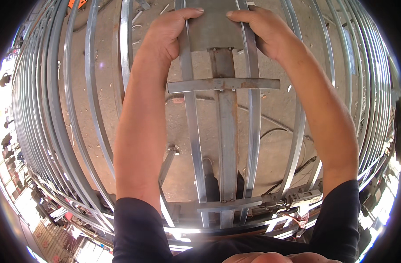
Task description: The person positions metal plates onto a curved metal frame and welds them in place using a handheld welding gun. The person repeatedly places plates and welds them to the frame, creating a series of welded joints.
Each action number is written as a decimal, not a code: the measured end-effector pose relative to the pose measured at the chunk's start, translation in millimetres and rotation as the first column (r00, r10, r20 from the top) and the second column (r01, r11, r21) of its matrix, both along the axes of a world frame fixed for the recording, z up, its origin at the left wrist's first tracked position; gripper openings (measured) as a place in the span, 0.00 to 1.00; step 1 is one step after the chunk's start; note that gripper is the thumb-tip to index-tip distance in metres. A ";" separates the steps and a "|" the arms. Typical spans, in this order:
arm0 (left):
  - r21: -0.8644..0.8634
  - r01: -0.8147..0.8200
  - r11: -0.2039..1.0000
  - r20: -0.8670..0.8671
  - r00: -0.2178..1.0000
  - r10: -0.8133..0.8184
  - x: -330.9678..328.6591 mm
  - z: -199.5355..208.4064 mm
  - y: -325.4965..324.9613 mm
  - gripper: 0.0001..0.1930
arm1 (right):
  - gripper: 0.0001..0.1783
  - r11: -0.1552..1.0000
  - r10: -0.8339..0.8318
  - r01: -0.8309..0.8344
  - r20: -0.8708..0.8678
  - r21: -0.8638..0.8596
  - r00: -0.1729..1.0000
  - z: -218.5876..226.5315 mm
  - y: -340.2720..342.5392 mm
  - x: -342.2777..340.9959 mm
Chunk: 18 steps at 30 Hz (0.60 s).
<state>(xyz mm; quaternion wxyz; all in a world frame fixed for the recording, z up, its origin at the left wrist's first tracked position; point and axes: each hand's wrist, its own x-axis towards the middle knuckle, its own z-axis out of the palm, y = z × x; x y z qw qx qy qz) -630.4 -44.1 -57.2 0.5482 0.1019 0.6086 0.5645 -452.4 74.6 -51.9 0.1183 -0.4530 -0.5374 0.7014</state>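
A flat grey metal plate (211, 30) lies at the top middle of the head view, between two long square steel tubes. My left hand (172, 30) is closed around its left side, thumb on the upper face. On the opposite side my right hand (266, 33) grips likewise, its thumb pointing inward. Fingers of both hands are mostly hidden beneath the plate and tubes. A steel bar (228, 140) runs from the plate's near edge toward me. One short crosspiece (224, 84) lies across it and both tubes; another crosspiece (231, 204) sits nearer my body.
Long parallel metal tubes stretch along the left (56, 101) and right (367, 87). Below them is a dusty concrete floor (270, 109) with scraps and a dark cable. A metal fixture with wires (296, 199) stands at the near right. An orange object (77, 3) shows at the far left.
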 end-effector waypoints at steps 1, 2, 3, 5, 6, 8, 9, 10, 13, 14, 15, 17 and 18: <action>0.000 0.004 1.000 -0.002 1.000 -0.004 -0.9 -1.0 -0.5 0.16 | 0.16 1.000 -0.012 0.012 -0.006 -0.007 1.000 -0.1 -1.9 -0.9; -0.001 0.008 1.000 -0.005 1.000 -0.008 -1.8 -2.0 -1.3 0.16 | 0.15 1.000 -0.025 0.024 -0.011 -0.013 1.000 -0.2 -3.9 -2.0; -0.001 0.013 1.000 -0.008 1.000 -0.013 -1.4 -1.9 -1.4 0.16 | 0.15 0.999 -0.038 0.037 -0.017 -0.019 0.999 -0.3 -4.8 -1.9; 0.003 0.004 1.000 -0.014 1.000 -0.004 0.1 -1.9 -0.8 0.16 | 0.14 0.999 -0.044 0.044 -0.010 -0.028 0.999 -1.3 -2.4 -1.3; 0.003 -0.001 1.000 -0.019 1.000 0.001 0.0 -2.4 -1.2 0.16 | 0.14 0.998 -0.047 0.046 -0.008 -0.035 0.999 -1.9 -2.6 -1.8; 0.008 0.000 1.000 -0.016 1.000 0.000 -0.6 -4.1 -1.5 0.15 | 0.13 0.999 -0.034 0.035 0.040 -0.017 0.999 0.2 -2.9 -1.2; 0.011 0.001 1.000 -0.014 1.000 -0.001 -0.3 -4.2 -1.4 0.14 | 0.13 1.000 -0.028 0.029 0.066 -0.007 0.997 1.4 -3.4 -0.7; 0.010 0.004 1.000 -0.010 1.000 -0.004 -0.2 -4.1 -1.7 0.14 | 0.13 0.999 -0.045 0.046 0.067 -0.012 0.997 1.4 -5.2 -1.2; 0.020 0.009 1.000 0.000 1.000 -0.009 1.0 -4.5 -0.5 0.14 | 0.13 0.997 -0.072 0.074 0.073 -0.036 0.995 0.4 -6.1 -1.8; 0.032 0.009 0.999 0.001 1.000 -0.009 1.6 -5.3 0.3 0.14 | 0.13 0.996 -0.064 0.068 0.075 -0.053 0.995 -1.8 -2.8 -1.3; 0.042 0.006 0.999 -0.001 1.000 -0.006 1.5 -4.7 -0.3 0.14 | 0.13 0.996 -0.052 0.057 0.074 -0.071 0.996 0.2 -3.5 -2.9; 0.027 -0.007 1.000 -0.026 1.000 0.008 2.1 -3.6 -0.6 0.13 | 0.17 0.999 -0.031 0.034 0.086 -0.036 0.996 6.3 -7.1 -4.2; 0.019 -0.011 1.000 -0.037 0.999 0.012 3.1 -3.6 -1.6 0.13 | 0.20 0.999 -0.023 0.025 0.094 -0.020 0.995 9.1 -10.2 -4.0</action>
